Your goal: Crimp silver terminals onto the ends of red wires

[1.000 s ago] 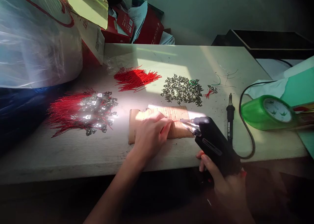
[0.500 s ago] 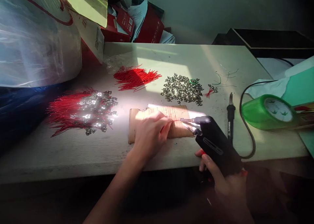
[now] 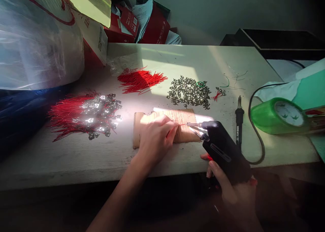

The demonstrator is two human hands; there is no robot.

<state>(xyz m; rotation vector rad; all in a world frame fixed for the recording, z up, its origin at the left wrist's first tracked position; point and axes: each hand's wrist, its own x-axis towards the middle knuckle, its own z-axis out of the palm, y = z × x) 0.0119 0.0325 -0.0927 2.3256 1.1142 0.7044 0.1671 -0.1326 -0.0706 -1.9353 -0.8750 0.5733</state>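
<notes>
My left hand (image 3: 158, 132) is closed in a pinch on a short red wire (image 3: 181, 124) above a piece of cardboard (image 3: 186, 136). The wire's far end meets the tip of a black soldering gun (image 3: 227, 150), at a small metal piece too tiny to make out clearly. My right hand (image 3: 228, 184) is wrapped round the gun's handle, with a finger at its red trigger. A thin feed tube on the gun points at the same spot as the tip.
Behind the cardboard lie a heap of small metal pieces (image 3: 188, 91) and a bundle of red wires (image 3: 141, 80). Wires with metal ends (image 3: 86, 115) are piled at left. A soldering iron (image 3: 239, 123), its cable and a green tape roll (image 3: 276, 115) are at right. A plastic bag (image 3: 40, 42) bulges at left.
Almost nothing differs. My right hand's fingers have shifted slightly on the gun's handle; the wire, the tip and my left hand stay in place.
</notes>
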